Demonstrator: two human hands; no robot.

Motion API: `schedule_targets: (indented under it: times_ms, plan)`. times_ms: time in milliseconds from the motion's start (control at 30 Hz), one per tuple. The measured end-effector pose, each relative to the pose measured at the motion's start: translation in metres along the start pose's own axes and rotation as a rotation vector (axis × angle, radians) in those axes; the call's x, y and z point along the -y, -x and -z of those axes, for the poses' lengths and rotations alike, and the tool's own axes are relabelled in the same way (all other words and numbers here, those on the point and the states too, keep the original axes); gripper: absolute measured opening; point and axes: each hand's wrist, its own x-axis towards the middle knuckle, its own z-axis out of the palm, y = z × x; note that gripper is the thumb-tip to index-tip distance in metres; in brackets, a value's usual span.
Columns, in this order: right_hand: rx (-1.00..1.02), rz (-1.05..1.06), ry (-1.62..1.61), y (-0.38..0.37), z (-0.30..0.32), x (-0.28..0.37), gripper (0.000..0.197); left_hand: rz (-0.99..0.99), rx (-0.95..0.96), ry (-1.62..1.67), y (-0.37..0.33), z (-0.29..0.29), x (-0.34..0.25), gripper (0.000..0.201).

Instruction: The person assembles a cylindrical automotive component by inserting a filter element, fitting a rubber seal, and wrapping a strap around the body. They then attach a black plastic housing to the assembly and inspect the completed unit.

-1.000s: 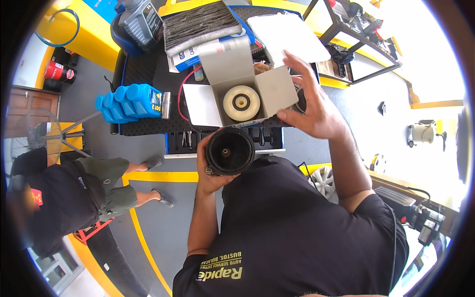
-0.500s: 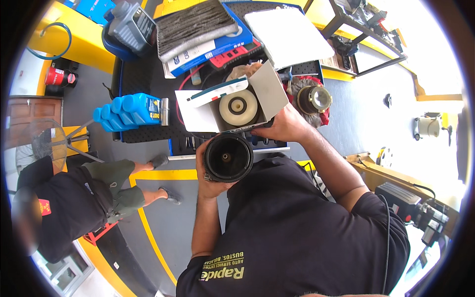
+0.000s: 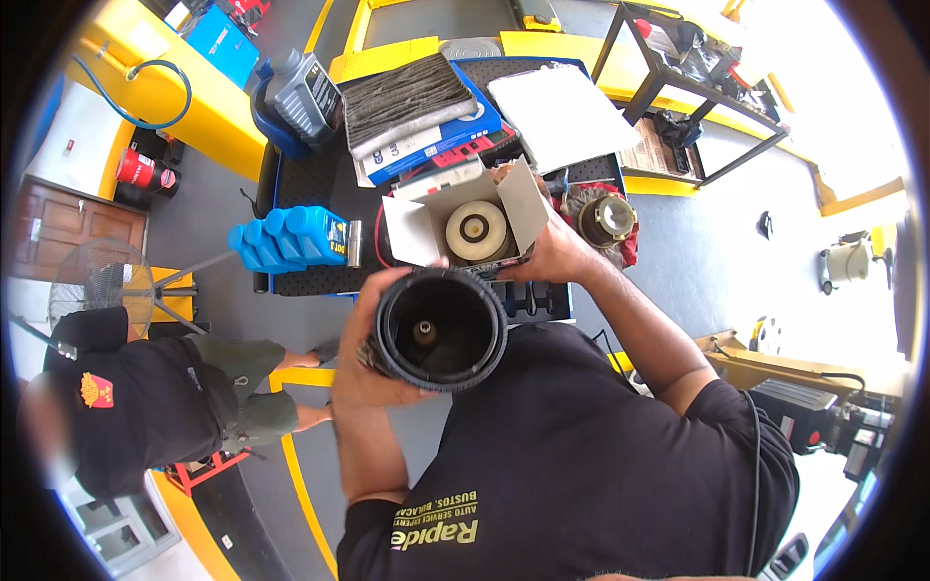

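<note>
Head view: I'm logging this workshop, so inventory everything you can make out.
Cylinder: 1, black, hollow, centre
Box: 1, white inside, beyond cylinder
Round part: 1, cream, in box
Cart: 1, black and blue, upper centre
Bottles: 4, blue, cart's left
Jug: 1, grey, beyond bottles
Pleated filter: 1, grey, cart's far side
Flat sheet: 1, white, cart's far right
Fan: 1, grey, far left
Co-worker: 1, black shirt, left
Left hand: 1, bare, holding cylinder
Right hand: 1, bare, at box's right

The black cylindrical housing (image 3: 453, 329) is held open end up, beyond the worktop's (image 3: 320, 281) near edge. The round cream filter (image 3: 477, 230) sits inside the open carton (image 3: 526, 205), apparently at that edge.
</note>
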Motion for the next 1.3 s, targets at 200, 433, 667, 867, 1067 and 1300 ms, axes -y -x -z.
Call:
schedule_targets:
  times_ms: [200,433,667,867,1067,1300]
  plan:
    - [-0.01,0.07,0.042,0.008,-0.002,-0.006,0.142,0.252,-0.089,-0.083,-0.074,0.003,-0.047,0.089]
    - [-0.018,0.035,0.001,0.019,-0.007,-0.01,0.146,0.351,-0.075,0.062,-0.157,0.039,-0.025,0.049]
    - [-0.028,0.079,-0.125,0.023,-0.013,-0.021,0.145,0.507,-0.109,0.071,-0.186,0.06,0.014,0.075]
    - [-0.057,0.088,-0.05,0.024,-0.011,-0.018,0.146,0.509,0.002,0.331,-0.176,0.06,0.018,0.078]
    - [-0.051,0.096,0.029,0.026,-0.01,-0.01,0.145,0.196,0.037,0.278,-0.134,0.036,-0.032,0.102]
    - [0.003,0.07,-0.071,0.027,-0.005,-0.004,0.143,0.04,-0.201,0.283,-0.016,0.002,-0.004,0.091]
